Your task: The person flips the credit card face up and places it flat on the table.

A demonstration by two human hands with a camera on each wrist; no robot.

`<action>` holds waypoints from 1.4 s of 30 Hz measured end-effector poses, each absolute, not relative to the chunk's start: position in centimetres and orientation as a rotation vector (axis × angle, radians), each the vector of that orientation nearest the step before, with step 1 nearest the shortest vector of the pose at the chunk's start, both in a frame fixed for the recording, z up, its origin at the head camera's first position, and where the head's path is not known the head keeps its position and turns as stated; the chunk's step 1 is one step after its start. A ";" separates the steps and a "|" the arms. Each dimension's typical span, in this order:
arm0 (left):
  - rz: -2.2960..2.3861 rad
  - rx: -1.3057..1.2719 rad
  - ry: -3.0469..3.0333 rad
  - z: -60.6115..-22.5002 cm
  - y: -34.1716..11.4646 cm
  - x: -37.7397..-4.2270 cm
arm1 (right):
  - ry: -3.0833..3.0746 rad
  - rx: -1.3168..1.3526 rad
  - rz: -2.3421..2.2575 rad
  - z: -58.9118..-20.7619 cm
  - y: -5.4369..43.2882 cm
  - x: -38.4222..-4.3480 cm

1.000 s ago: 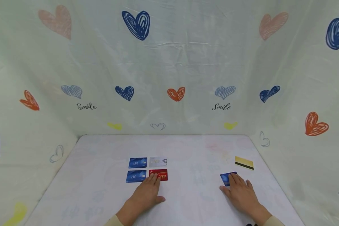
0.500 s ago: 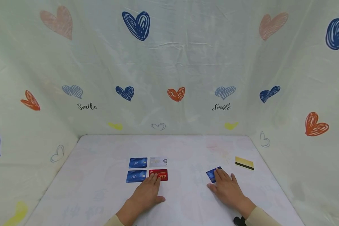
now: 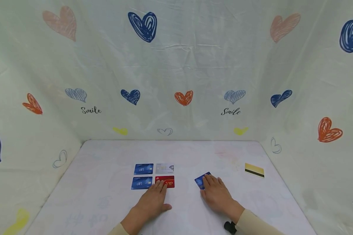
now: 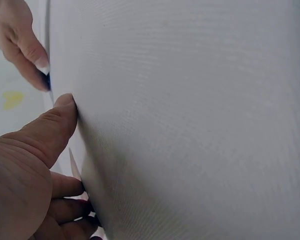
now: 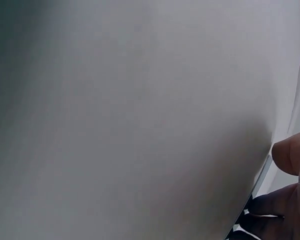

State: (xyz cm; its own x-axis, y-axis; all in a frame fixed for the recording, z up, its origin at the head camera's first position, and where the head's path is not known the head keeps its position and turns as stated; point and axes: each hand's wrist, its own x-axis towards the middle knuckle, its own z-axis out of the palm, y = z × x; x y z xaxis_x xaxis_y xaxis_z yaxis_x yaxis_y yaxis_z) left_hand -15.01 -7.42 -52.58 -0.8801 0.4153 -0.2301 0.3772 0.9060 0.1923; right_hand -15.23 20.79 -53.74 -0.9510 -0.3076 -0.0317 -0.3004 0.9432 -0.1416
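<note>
In the head view my left hand [image 3: 153,199] rests on the lower part of a red VIP card [image 3: 170,181], fingers stretched forward and thumb out to the side. The red card is the near right one of a two-by-two block, with blue cards [image 3: 142,183] on its left and a silver card [image 3: 165,168] behind it. To the right, my right hand [image 3: 217,194] presses its fingertips on a tilted blue card [image 3: 200,181], covering its right part; the thumb lies by the near edge. The left wrist view shows the left thumb [image 4: 60,117] against the white surface.
A yellow card [image 3: 254,170] with a dark stripe lies near the right side of the white table [image 3: 114,153]. A curtain printed with hearts [image 3: 183,98] surrounds the table at the back and sides. A small black object [image 3: 230,227] is at the right wrist.
My right hand has slid left across the table with the blue card under its fingers, toward the block of cards. The left hand has stayed on the red card.
</note>
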 end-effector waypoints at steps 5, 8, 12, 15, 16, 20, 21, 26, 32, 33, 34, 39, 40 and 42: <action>0.202 0.593 2.806 -52.6 -7.6 -14.9 | 3.046 -0.517 -0.176 -53.7 19.0 -15.3; 0.201 0.596 2.804 -52.5 -7.5 -14.8 | 3.040 -0.506 -0.163 -53.7 18.2 -15.4; 0.186 0.647 2.806 -52.4 -6.9 -14.7 | 3.038 -0.492 -0.135 -53.6 17.5 -15.4; 0.176 0.697 2.801 -52.6 -6.0 -14.7 | 3.028 -0.487 -0.113 -53.6 17.1 -15.4; 0.176 0.713 2.797 -52.6 -5.6 -14.7 | 3.024 -0.488 -0.112 -53.6 17.0 -15.4; 0.164 0.785 2.784 -52.6 -4.0 -14.6 | 3.017 -0.486 -0.107 -53.6 16.5 -15.4; 0.154 0.810 2.785 -52.6 -3.5 -14.6 | 3.018 -0.486 -0.108 -53.6 16.4 -15.3; 0.092 0.913 2.796 -52.7 -1.7 -14.7 | 3.028 -0.518 -0.099 -53.6 16.0 -15.3; 0.036 0.960 2.806 -52.9 -0.5 -15.4 | 3.053 -0.598 -0.040 -53.1 15.8 -15.3; 0.024 0.963 2.805 -53.0 -0.5 -15.5 | 3.053 -0.603 -0.032 -53.1 15.8 -15.3; 0.015 0.967 2.806 -53.0 -0.4 -15.6 | 3.056 -0.605 -0.033 -53.1 15.9 -15.4; -0.015 0.944 2.804 -52.9 -0.7 -16.1 | 3.062 -0.630 -0.065 -53.3 16.5 -15.5; -0.012 0.933 2.803 -52.8 -0.7 -16.2 | 3.060 -0.642 -0.079 -53.3 16.7 -15.5; -0.004 0.916 2.797 -52.7 -1.0 -16.3 | 3.048 -0.671 -0.106 -53.3 17.1 -15.6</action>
State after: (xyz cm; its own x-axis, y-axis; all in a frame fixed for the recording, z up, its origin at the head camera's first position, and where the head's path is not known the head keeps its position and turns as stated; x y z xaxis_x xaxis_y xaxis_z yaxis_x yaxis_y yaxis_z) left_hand -16.27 -0.97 -52.70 -0.7888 0.5852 -0.1879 0.5858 0.8084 0.0586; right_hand -15.62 17.08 -53.26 -0.9074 -0.4202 -0.0034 -0.4189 0.9053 -0.0699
